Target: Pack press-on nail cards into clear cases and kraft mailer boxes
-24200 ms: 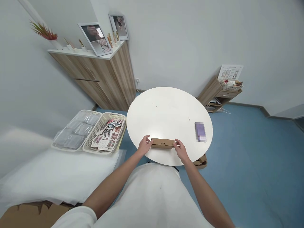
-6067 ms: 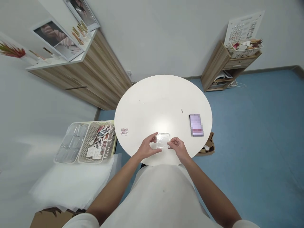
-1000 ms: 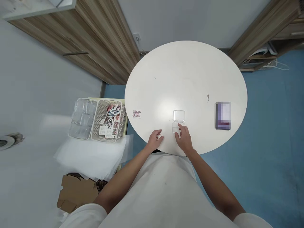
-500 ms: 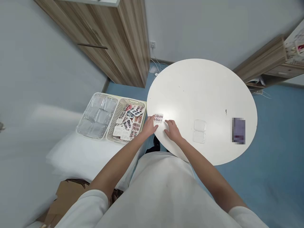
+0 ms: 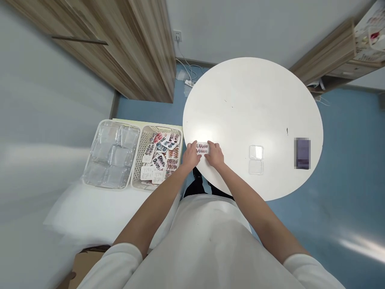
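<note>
Reads as a small workroom, possibly within an office or shop, taking white table (image 5: 255, 100) as landmark. Inferred from printed cards (image 5: 159, 161) in perforated basket (image 5: 139, 158) and clear plastic cases (image 5: 118, 155) in second basket (image 5: 134, 156), both left of table; wood-grain cabinet (image 5: 144, 48) beyond its far-left edge, shelf unit (image 5: 327, 52) beyond its far-right edge, plain wall (image 5: 246, 28) behind, blue floor (image 5: 345, 140) around.

No text, label, brand, number or sign can be read. At about eight o'clock in the head view, the pale cards (image 5: 152, 174) in the perforated basket (image 5: 137, 163) bear rows of print too small to make out. The sheet (image 5: 373, 21) at two o'clock carries marks too blurred to read, and the purple item (image 5: 303, 152) at three o'clock is pixelated.
</note>
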The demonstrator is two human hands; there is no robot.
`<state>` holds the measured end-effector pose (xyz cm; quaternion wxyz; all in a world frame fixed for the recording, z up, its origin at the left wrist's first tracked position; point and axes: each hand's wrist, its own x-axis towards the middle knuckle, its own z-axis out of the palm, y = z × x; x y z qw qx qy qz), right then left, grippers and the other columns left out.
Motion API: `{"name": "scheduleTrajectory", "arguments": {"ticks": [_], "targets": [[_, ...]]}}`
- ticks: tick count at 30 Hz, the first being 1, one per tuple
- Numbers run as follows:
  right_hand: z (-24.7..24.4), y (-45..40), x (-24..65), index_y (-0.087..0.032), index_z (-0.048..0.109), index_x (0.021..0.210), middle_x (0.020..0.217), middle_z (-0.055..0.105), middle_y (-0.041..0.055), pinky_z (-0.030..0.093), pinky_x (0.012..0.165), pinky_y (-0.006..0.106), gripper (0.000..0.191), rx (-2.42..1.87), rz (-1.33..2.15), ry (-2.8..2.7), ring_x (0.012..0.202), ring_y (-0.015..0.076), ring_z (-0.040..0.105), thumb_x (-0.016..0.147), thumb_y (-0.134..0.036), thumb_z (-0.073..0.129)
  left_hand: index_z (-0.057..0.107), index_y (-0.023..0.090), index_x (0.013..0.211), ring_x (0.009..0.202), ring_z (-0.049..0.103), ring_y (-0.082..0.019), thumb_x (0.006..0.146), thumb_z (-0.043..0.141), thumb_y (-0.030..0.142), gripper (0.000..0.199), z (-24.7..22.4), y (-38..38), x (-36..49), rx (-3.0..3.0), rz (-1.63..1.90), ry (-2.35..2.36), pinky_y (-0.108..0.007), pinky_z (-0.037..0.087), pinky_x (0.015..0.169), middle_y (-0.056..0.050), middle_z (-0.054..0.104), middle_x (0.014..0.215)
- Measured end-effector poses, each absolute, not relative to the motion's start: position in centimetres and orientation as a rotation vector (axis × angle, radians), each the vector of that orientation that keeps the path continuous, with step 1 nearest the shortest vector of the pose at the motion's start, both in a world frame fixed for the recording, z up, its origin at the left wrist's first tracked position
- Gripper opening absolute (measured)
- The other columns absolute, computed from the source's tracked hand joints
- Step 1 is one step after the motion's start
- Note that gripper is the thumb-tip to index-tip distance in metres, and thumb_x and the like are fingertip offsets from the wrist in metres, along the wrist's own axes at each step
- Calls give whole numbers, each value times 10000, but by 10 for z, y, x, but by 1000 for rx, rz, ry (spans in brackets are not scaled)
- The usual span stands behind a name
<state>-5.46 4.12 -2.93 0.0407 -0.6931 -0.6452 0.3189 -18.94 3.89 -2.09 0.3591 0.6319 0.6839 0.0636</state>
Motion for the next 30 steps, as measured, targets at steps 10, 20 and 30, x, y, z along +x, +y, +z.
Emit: {"name": "scheduleTrajectory", "arguments": {"ticks": [10,20,30], "targets": [[-30,29,-56,-228,332,1249,1127,429,71,445,773,340,575,-2036,951,-1836,988,202,472,705,-153,501,263,214,1299,1007,486,-236,730,540,158,636,-20,26,-181,1636,254,1809,-381,331,845,-98,461,1128],[-22,-9,-4,-236,182,1349,1154,383,88,431,876,369,716,-1850,1069,-1662,1034,193,459,706,-112,472,301,229,1298,876,522,-187,742,502,176,594,-11,7,-146,1740,377,1637,-370,287,864,-62,506,1045],[-5,-56,107,-253,240,1328,1092,429,71,470,796,360,650,-1879,1070,-1635,879,169,508,740,-181,507,333,250,1275,813,533,-173,710,568,201,614,3,-19,-60,1874,286,1356,-345,360,804,-39,520,997]]}}
